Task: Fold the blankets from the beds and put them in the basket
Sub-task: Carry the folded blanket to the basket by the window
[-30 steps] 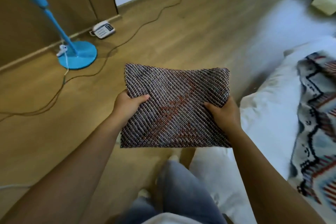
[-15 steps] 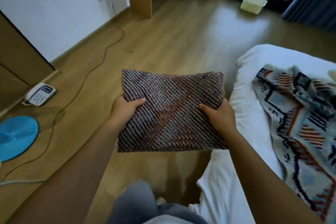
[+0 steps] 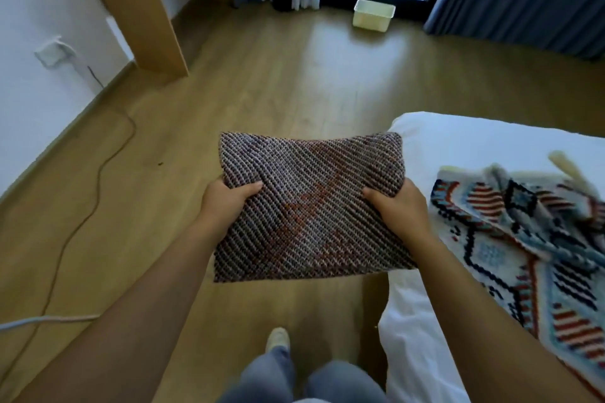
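- Here, the folded blanket (image 3: 311, 206), a dark knit with a rust-red patch, is held flat in the air just off the bed's (image 3: 474, 141) near corner, above the wooden floor (image 3: 278, 82).
- The left hand (image 3: 226, 203) grips the edge away from the bed, thumb on top, fingers hidden beneath.
- The right hand (image 3: 397, 209) grips the bed-side edge likewise; the hands are apart.
- A patterned blanket (image 3: 523, 239), pale with blue, red and black, lies rumpled on the bed.
- The basket (image 3: 373, 15), a cream tub, stands on the floor well beyond the bed, by the window.
- A cable (image 3: 98, 180) trails across the floor, well apart from the bed.
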`<state>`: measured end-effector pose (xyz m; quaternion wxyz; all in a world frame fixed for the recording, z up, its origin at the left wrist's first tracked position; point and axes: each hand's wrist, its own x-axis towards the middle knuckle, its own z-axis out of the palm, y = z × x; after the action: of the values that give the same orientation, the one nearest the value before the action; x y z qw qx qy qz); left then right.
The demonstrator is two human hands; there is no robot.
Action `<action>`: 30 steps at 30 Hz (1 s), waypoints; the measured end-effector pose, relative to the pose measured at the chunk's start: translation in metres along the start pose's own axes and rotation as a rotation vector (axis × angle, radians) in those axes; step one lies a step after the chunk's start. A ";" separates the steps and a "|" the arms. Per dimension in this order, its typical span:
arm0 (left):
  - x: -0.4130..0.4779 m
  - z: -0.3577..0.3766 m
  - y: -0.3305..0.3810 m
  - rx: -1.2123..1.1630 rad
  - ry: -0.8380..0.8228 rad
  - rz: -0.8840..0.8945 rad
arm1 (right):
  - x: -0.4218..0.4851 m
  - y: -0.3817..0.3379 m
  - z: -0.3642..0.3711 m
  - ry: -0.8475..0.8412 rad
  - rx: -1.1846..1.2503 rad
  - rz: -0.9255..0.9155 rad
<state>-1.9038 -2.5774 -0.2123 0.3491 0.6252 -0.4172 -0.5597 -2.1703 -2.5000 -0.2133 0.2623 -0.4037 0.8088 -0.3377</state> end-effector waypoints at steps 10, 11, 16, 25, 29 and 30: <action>0.216 0.164 0.105 0.110 -0.182 0.023 | 0.229 0.003 -0.038 0.151 0.097 0.134; 0.237 0.184 0.115 0.110 -0.186 0.015 | 0.257 0.003 -0.044 0.157 0.100 0.145; 0.322 0.263 0.165 0.088 -0.198 -0.010 | 0.381 -0.005 -0.077 0.131 0.098 0.183; 0.481 0.364 0.254 0.096 -0.240 0.015 | 0.583 -0.031 -0.089 0.161 0.119 0.198; 0.572 0.405 0.297 0.095 -0.235 0.015 | 0.686 -0.053 -0.079 0.173 0.118 0.203; 0.595 0.414 0.310 0.110 -0.235 0.013 | 0.712 -0.059 -0.077 0.173 0.113 0.218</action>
<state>-2.3396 -3.2346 -0.2290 0.2666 0.5706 -0.4892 -0.6033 -2.5776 -3.0913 -0.2272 0.2490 -0.2672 0.8472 -0.3858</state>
